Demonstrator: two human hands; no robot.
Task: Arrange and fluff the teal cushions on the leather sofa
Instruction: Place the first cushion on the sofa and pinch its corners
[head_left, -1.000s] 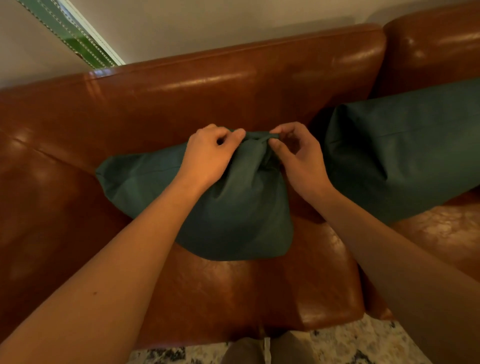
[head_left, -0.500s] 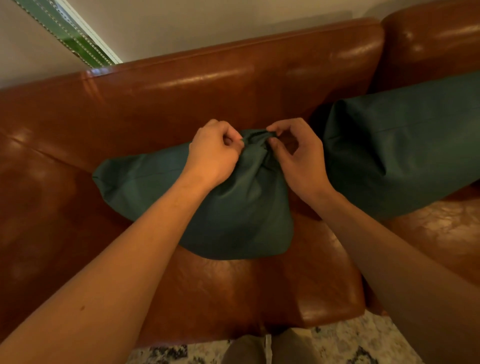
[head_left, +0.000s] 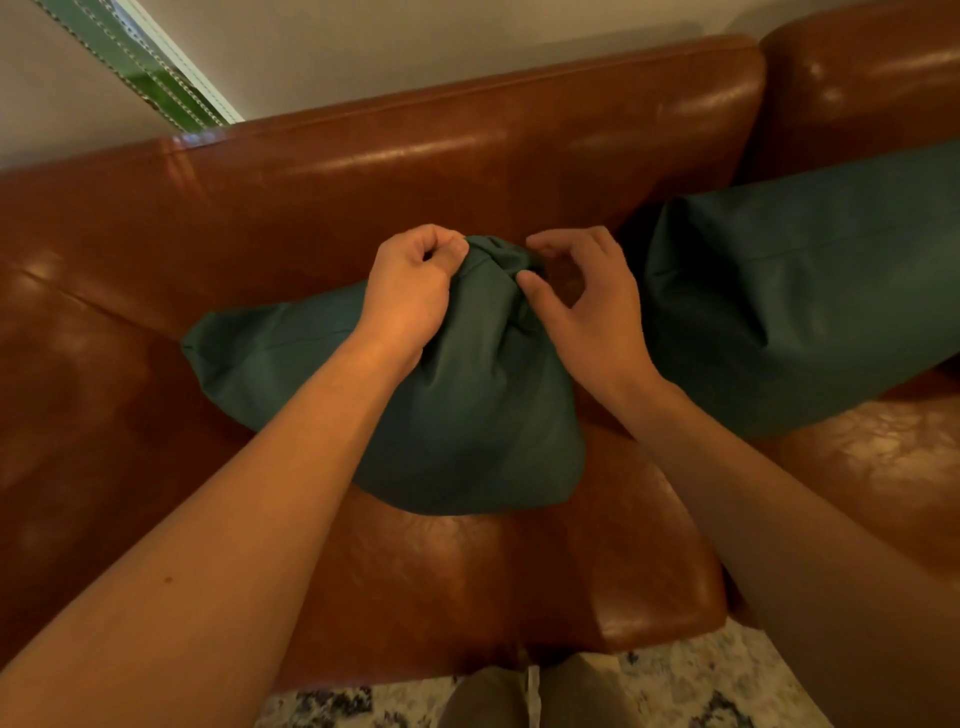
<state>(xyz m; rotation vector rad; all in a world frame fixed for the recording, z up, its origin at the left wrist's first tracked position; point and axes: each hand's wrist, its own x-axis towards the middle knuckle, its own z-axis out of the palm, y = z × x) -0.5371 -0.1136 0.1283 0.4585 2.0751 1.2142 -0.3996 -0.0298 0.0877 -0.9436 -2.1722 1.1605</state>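
A teal cushion (head_left: 467, 415) leans against the backrest of the brown leather sofa (head_left: 415, 156), its top right corner bunched up. My left hand (head_left: 410, 291) grips that bunched fabric, fingers curled round it. My right hand (head_left: 582, 306) is just right of the corner. Its thumb tip touches the fabric and its fingers arch loosely above, with the sofa back showing through the gap. A second, larger teal cushion (head_left: 810, 291) stands against the backrest on the adjoining seat to the right.
The seat cushion (head_left: 519, 582) extends in front of the teal cushion to its front edge. A patterned rug (head_left: 717, 686) lies below, and my trouser legs (head_left: 524, 696) show at the bottom. A window blind (head_left: 150, 67) hangs at the upper left behind the sofa.
My right hand's fingers have loosened from their pinch on the cushion corner and spread apart. My left hand keeps its grip. The cushions have barely moved.
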